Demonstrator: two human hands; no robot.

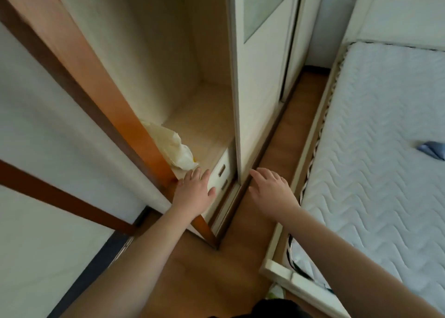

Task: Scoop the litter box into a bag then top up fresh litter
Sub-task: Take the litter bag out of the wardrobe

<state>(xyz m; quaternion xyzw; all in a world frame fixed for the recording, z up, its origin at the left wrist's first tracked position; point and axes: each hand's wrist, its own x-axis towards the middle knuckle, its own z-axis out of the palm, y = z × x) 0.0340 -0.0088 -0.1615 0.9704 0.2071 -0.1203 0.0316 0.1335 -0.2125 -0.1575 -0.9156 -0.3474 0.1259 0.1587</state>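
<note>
A crumpled pale yellow plastic bag point(175, 150) lies on the low shelf of an open wardrobe point(204, 115), tucked against its left side panel. My left hand point(195, 192) reaches toward the bag with fingers straight, fingertips at the bag's lower edge; it holds nothing. My right hand point(272, 192) hovers open over the wardrobe's bottom track, fingers spread and relaxed, empty. No litter box, scoop or litter shows in this view.
Two small drawers with metal handles point(222, 176) sit under the shelf. A sliding wardrobe door point(262, 88) stands to the right. A bare quilted mattress point(375, 149) on a bed frame borders a narrow strip of wooden floor point(243, 233). A brown door frame point(79, 76) is left.
</note>
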